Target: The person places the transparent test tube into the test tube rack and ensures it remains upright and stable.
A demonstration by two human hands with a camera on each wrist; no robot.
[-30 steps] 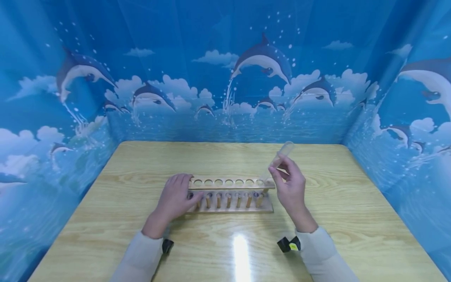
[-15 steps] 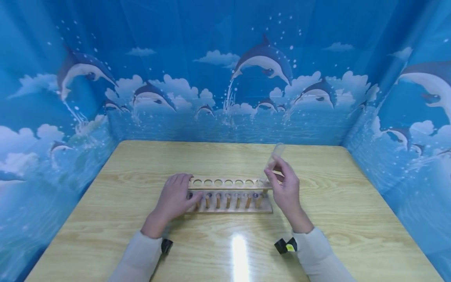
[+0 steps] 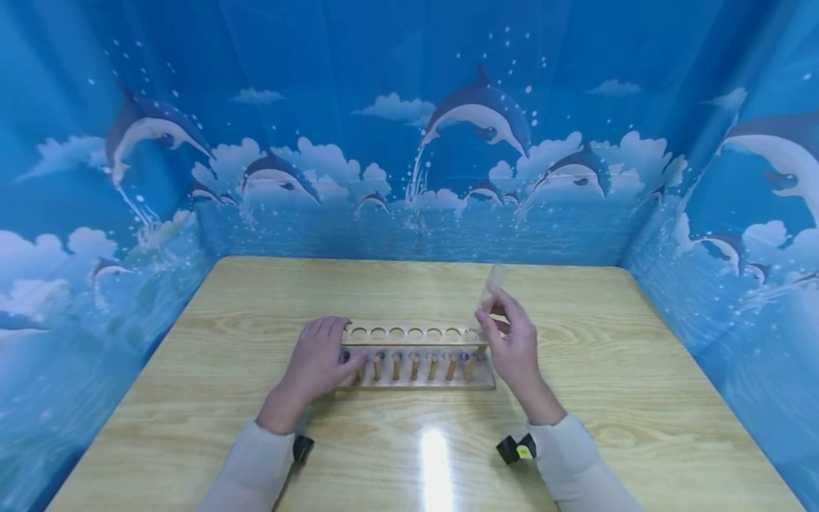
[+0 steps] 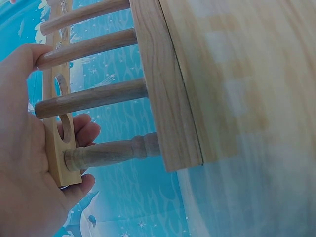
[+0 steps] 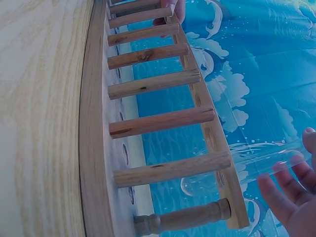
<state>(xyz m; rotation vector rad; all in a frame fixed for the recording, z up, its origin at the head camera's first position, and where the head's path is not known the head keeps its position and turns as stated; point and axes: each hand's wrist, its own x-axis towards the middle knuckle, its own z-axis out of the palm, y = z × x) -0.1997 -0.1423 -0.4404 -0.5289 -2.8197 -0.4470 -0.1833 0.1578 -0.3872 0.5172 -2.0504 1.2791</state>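
A wooden test tube rack [image 3: 414, 384] stands on the table, with a holed top rail and a row of upright pegs. At its left end my left hand [image 3: 316, 359] grips the top rail, fingers behind and thumb in front, as the left wrist view shows. My right hand [image 3: 517, 348] pinches a clear test tube [image 3: 494, 279] between thumb and fingers at the rack's right end. The tube tilts, its upper end leaning right. In the right wrist view its rounded bottom [image 5: 195, 185] shows below the top rail [image 5: 222, 158], through the last hole.
The wood-grain table [image 3: 358, 455] extends around the rack on all sides. Blue curtains [image 3: 358, 128] with dolphins enclose its back and sides. Other holes in the rail show no tubes. A small black device [image 3: 517, 448] sits at the right wrist.
My right hand has moved left and slightly down with the test tube, which now stands more upright over the rack's right end. The left hand keeps its hold.
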